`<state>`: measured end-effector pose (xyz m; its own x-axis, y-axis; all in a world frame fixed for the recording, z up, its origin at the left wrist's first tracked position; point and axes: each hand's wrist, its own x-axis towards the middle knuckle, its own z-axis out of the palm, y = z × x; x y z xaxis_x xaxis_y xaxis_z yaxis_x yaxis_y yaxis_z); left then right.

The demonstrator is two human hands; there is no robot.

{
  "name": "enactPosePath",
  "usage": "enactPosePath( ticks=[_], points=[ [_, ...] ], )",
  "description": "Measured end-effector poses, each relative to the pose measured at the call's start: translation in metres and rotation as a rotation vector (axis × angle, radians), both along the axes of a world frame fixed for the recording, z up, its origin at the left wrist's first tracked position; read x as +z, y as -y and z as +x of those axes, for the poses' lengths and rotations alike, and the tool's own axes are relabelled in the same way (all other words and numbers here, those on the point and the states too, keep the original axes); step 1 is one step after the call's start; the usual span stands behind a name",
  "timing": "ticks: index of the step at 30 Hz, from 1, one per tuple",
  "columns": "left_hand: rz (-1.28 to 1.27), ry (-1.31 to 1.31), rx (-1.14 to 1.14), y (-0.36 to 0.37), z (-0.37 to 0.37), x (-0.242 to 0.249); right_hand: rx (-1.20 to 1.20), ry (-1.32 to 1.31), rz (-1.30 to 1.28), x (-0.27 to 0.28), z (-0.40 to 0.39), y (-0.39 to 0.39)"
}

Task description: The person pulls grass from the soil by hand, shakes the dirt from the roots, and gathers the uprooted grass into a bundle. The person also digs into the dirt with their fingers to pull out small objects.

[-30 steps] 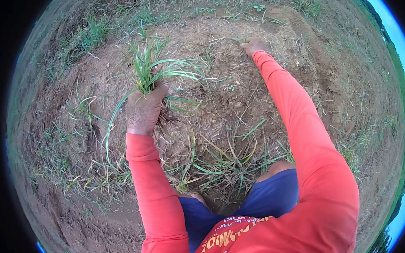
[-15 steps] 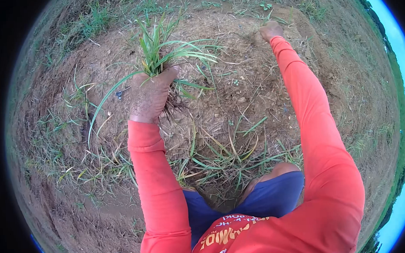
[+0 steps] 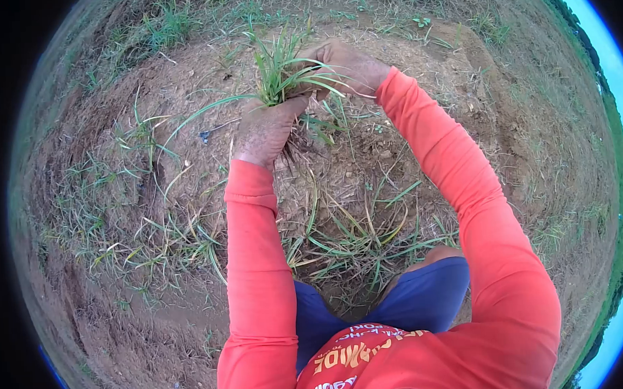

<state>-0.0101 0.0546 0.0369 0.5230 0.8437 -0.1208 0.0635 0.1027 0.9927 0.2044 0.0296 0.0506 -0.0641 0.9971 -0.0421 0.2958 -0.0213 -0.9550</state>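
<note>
A bunch of pulled green grass stands upright in my left hand, which is closed round its lower part. Dark, stringy roots hang out below that fist. My right hand is at the right side of the bunch, its fingers curled in against the grass and touching or nearly touching the left hand. Long blades cross in front of the right fingers, so their tips are partly hidden. Both hands are above a mound of bare brown soil.
Rooted grass tufts grow just before my knees. More grass grows at the left, with green tufts farther off. A small dark-blue scrap lies on the soil. Dry stalks are scattered about.
My right hand has come from the ground at the upper right to the grass bunch. My left hand has shifted slightly right and farther away, still holding the bunch.
</note>
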Motion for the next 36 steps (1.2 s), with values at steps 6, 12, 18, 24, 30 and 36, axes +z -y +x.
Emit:
enactPosePath(
  ticks=[6, 12, 18, 24, 30, 36],
  points=[
    [0.072, 0.110, 0.316, -0.032, -0.075, 0.025, -0.131, 0.855, -0.097, -0.120, 0.066, -0.052],
    [0.108, 0.099, 0.375, -0.045, -0.101, 0.024, -0.332, 0.851, -0.072, -0.129, 0.029, -0.037],
    [0.069, 0.085, 0.379, -0.055, -0.104, 0.016, -0.373, 0.960, -0.044, -0.141, 0.031, -0.045],
    [0.029, 0.113, 0.375, -0.057, -0.107, 0.010, -0.451, 0.765, 0.000, -0.115, 0.059, -0.048],
    [0.056, 0.089, 0.382, -0.055, -0.100, 0.015, -0.403, 0.296, -0.088, -0.060, 0.058, -0.031],
    [-0.017, 0.060, 0.176, -0.052, -0.088, 0.002, -0.250, -0.106, -0.037, -0.023, -0.011, -0.020]
  ],
)
